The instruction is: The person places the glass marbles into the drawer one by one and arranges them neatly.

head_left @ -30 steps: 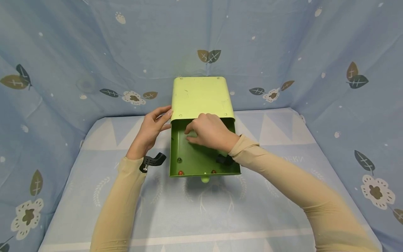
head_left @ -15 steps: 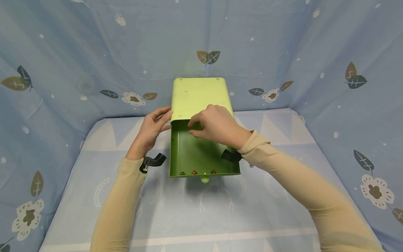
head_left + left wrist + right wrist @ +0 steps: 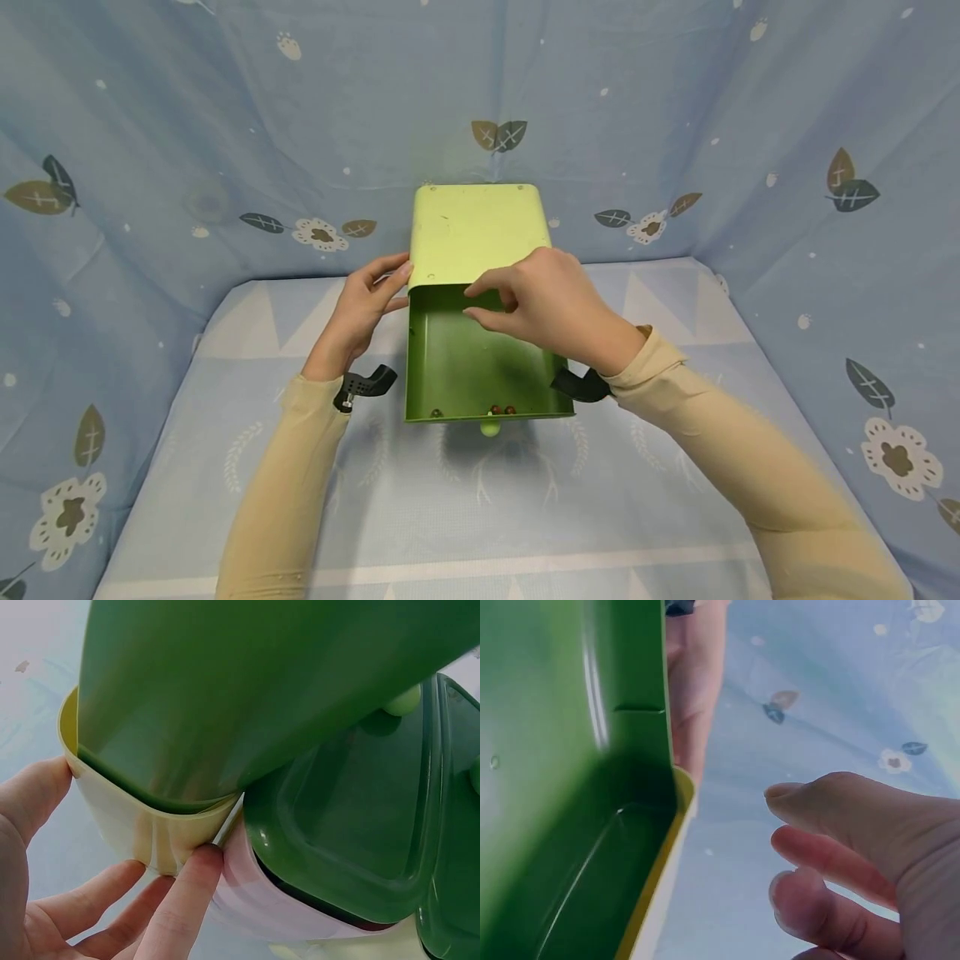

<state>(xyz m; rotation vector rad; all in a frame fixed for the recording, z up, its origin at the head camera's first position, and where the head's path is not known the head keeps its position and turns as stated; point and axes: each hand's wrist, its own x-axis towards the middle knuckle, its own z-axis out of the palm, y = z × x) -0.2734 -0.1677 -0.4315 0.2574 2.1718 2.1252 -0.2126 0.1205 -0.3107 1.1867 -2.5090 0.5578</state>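
Observation:
A yellow-green cabinet (image 3: 480,233) stands at the back of the table with its green drawer (image 3: 480,358) pulled out. Along the drawer's front wall lie small marbles: a dark greenish one (image 3: 437,413) at left and two red ones (image 3: 503,410) near the middle. My left hand (image 3: 358,312) touches the cabinet's left side; its thumb and fairly straight fingers (image 3: 180,907) rest against the casing. Over the drawer's right part hovers my right hand (image 3: 558,300), its fingers loosely bent. Nothing shows between its thumb and fingers (image 3: 799,900) in the right wrist view.
Below the open drawer, the left wrist view shows a pink casing (image 3: 262,896) with another green drawer front (image 3: 352,825). A round knob (image 3: 490,427) juts from the open drawer. Patterned blue cloth (image 3: 300,108) surrounds the pale table cover (image 3: 615,517).
My right hand has moved right and slightly up, away from the drawer's inside. The marbles have rolled: the green one to the front wall, one red one rightward beside the other. The left hand stays put.

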